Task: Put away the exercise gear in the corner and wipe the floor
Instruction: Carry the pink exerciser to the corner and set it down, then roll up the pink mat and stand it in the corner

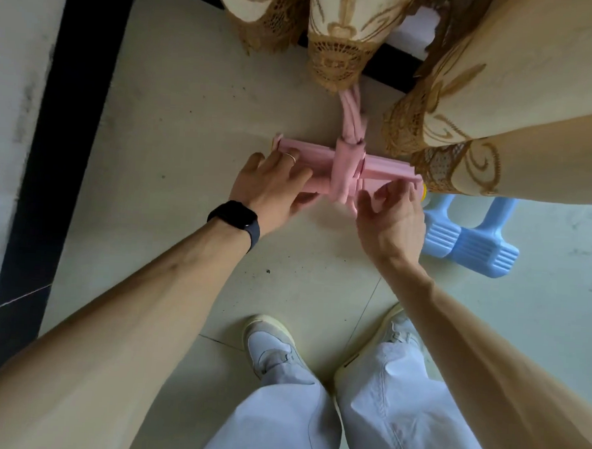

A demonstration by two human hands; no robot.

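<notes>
The pink pedal bar (381, 168) is lying flat on the tiled floor (190, 115), right at the foot of the lace-hem curtain (332, 37). Its pink bands (352, 119) are wrapped round the middle, then run up and vanish under the curtain hem.

The left hand (272, 185) has the left half, fingers laid over the top and thumb tucked under the near edge, so a proper grip. The right hand (391, 219) is on the right half with fingers bent onto the near edge, thumb close to the wrap.

Room-wise, the curtain overhangs the bar's right end. Two blue dumbbells (472, 245) sit just beside the right hand. The left side has open tile up to the black skirting (71, 109). The person's shoes (271, 346) are well back.
</notes>
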